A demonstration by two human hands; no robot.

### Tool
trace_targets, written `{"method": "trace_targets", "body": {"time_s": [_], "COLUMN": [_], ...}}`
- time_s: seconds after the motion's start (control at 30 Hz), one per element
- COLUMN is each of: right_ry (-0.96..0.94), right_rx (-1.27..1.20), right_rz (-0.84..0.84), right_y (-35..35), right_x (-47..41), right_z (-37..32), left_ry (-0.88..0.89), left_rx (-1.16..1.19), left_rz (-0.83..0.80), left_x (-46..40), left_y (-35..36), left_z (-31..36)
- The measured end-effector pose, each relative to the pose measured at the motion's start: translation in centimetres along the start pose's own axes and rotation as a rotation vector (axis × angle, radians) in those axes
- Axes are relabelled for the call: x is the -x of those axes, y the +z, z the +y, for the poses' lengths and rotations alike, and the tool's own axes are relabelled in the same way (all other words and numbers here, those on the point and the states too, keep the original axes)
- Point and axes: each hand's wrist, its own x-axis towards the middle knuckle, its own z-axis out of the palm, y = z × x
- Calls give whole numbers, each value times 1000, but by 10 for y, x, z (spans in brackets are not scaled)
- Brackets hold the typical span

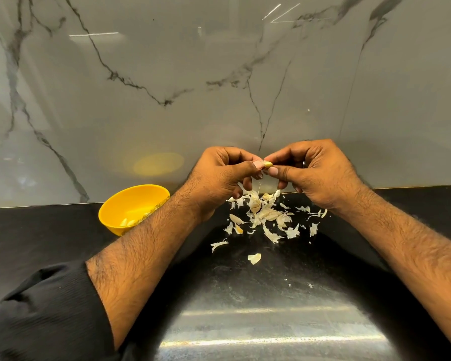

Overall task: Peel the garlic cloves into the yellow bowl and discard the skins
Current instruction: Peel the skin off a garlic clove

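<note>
A small pale garlic clove (268, 164) is pinched between my left hand (224, 173) and my right hand (313, 173), held up above the counter in front of the wall. Both thumbs and forefingers meet on it. Right below the hands lies a heap of garlic pieces and papery white skins (266, 214) on the black counter. The yellow bowl (130, 201) stands to the left against the wall, partly behind my left forearm, with a few peeled cloves (127, 222) in it.
The black glossy counter (245, 308) runs from the wall to the front edge. Loose skin scraps (254, 258) lie scattered toward me. A grey marble-patterned wall (219, 87) rises right behind the hands and bowl.
</note>
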Motion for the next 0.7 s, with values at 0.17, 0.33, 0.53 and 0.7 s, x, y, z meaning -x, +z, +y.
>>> {"method": "trace_targets", "body": {"time_s": [0.17,0.33,0.53,0.7], "right_ry": [5,7,0,-3], "right_rx": [17,70,115,157], "right_rz": [10,29,29,32], "right_y": [-2,-1,-2,-1], "right_x": [1,0,0,1], "right_z": [0,0,-2,-1], "left_ry": [11,2,8,16], "left_rx": [-1,-34,-35,-63], "left_rz": [-16,-16,-26,-11], "left_x": [0,0,2,3], "left_y": [1,2,2,4], "left_z": [-1,-2,-2,-1]}}
